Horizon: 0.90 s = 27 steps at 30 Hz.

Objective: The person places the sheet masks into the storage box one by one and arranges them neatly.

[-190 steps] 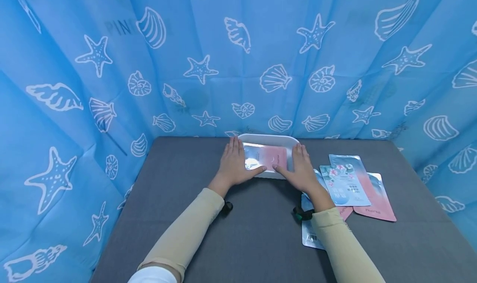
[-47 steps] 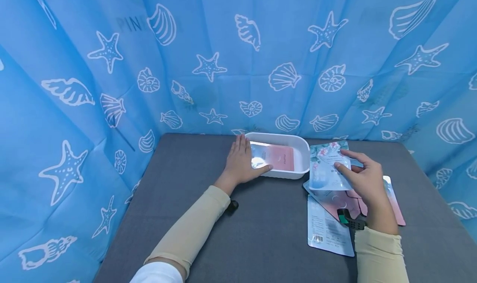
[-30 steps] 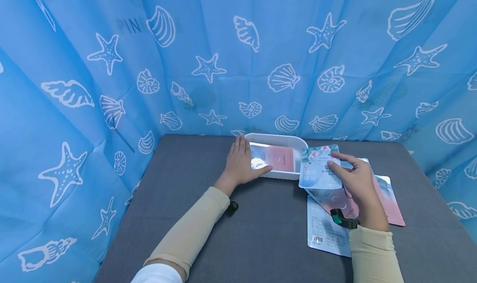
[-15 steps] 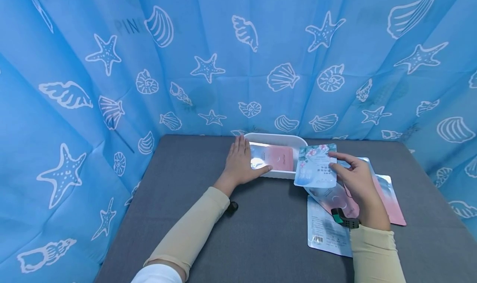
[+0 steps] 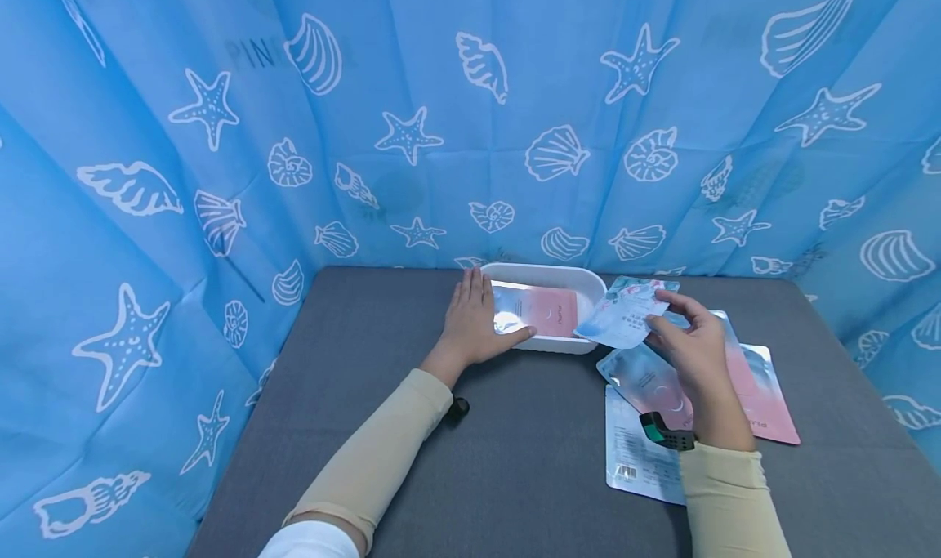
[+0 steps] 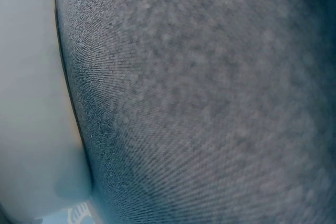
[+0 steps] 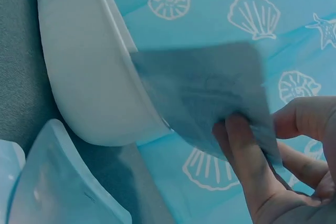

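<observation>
My right hand point(image 5: 694, 350) pinches a pale blue, flower-printed sachet point(image 5: 625, 317), probably a face mask packet, between thumb and fingers. The sachet is tilted, and its left end reaches over the right rim of a white plastic box point(image 5: 555, 345). In the right wrist view the sachet's plain grey back point(image 7: 205, 82) shows, and its far edge passes behind the box wall point(image 7: 84, 66). My left hand point(image 5: 470, 321) rests against the box's left end with fingers straight and thumb along the front rim. Inside the box lies a pink-and-blue sachet point(image 5: 551, 309).
Several more sachets overlap on the grey table right of the box: a pink-and-blue one point(image 5: 647, 382), a silvery one with a barcode point(image 5: 639, 460) and another pink one point(image 5: 775, 403). A blue shell-print curtain point(image 5: 456, 133) hangs behind the table.
My right hand has left the box, picked the flower-printed sachet off the pile and carried it left to the box's right rim, tilting it. My left hand has stayed on the box.
</observation>
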### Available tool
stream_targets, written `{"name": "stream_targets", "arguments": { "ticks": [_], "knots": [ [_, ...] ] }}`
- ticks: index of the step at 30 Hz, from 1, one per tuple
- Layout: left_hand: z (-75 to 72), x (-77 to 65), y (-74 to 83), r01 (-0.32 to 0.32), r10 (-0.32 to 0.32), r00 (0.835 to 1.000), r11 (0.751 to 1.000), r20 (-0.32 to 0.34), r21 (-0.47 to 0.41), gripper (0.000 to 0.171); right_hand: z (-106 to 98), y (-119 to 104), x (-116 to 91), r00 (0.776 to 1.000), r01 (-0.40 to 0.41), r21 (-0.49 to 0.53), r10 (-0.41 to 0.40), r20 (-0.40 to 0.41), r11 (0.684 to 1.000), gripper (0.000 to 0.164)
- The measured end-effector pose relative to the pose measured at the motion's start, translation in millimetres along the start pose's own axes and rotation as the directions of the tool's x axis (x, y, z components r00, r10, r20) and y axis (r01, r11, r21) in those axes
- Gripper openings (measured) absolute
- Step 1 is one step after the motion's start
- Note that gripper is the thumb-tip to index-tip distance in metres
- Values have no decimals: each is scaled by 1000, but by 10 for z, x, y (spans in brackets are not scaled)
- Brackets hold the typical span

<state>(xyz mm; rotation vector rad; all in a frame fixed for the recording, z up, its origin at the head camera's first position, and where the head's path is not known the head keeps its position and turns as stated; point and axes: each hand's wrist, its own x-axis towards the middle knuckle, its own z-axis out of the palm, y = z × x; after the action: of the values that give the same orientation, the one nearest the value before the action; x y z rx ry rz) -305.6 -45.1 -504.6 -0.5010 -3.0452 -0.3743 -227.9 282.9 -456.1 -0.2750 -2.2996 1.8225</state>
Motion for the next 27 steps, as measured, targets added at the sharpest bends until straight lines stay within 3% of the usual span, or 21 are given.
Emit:
{"name": "stream_targets", "arguments": {
  "ticks": [6,12,17,27],
  "knots": [
    [3,-5,-5,-2,2,1000,1000,-4,-6,131,71,12,-15,998,-27,-48,29,58,998,59],
    [-10,-5,0,6,-6,1000,1000,7,-17,131,94,22,-24,982,65,-79,-50,184,995,71],
    [-8,0,3,4,-4,1000,1000,-4,-15,131,105,17,-21,967,112,-137,-76,242,984,78],
    [10,6,-11,-8,8,1000,1000,-26,-11,132,90,35,-42,966,121,-229,-62,251,966,56]
  ]
}}
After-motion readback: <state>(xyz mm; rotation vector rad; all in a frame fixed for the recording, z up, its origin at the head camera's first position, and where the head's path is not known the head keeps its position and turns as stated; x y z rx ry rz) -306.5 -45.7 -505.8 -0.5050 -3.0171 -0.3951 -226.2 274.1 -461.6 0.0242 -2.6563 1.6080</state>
